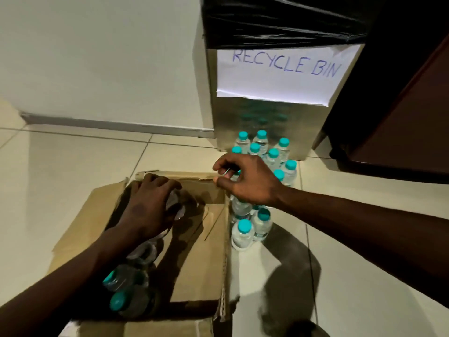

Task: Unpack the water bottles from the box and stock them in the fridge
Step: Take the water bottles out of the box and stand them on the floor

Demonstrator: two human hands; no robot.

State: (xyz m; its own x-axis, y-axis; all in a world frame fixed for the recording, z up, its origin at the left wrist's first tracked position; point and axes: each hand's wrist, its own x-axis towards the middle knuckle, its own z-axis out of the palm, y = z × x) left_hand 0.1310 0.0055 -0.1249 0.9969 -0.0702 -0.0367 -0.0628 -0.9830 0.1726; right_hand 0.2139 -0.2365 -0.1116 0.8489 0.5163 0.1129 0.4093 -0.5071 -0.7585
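At the near edge, a cardboard flap (155, 328) of the open box (194, 259) lies folded outward, and just beyond it, inside the box at its near left, two water bottles with teal caps (116, 304) lie packed close together, tilted toward the camera.

The left hand (148, 207) reaches down into the far left of the box, fingers curled over the top of a clear bottle (176, 203) there; the cap is hidden under the palm, so how firmly it is held cannot be told, though the fingers do wrap it. More bottles (143, 251) lie in shadow between this hand and the near pair. The right part of the box shows only bare cardboard floor.

The right hand (245, 178) is above the far right corner of the box, fingers bent with thumb and forefinger close together at the torn far wall (175, 175); whether they pinch the cardboard or the bottle behind it cannot be told.

To the right of the box, on the tiled floor (73, 166), upright bottles with teal caps stand in a cluster: a few near ones (243, 233) just beside the box wall, and a larger far group (267, 152) that reaches up to a metal bin (226, 113). The bin carries a paper sign (284, 71) reading RECYCLE BIN and a black liner (279, 20) over its top. A dark cabinet (401, 105) stands to the right of the bin.
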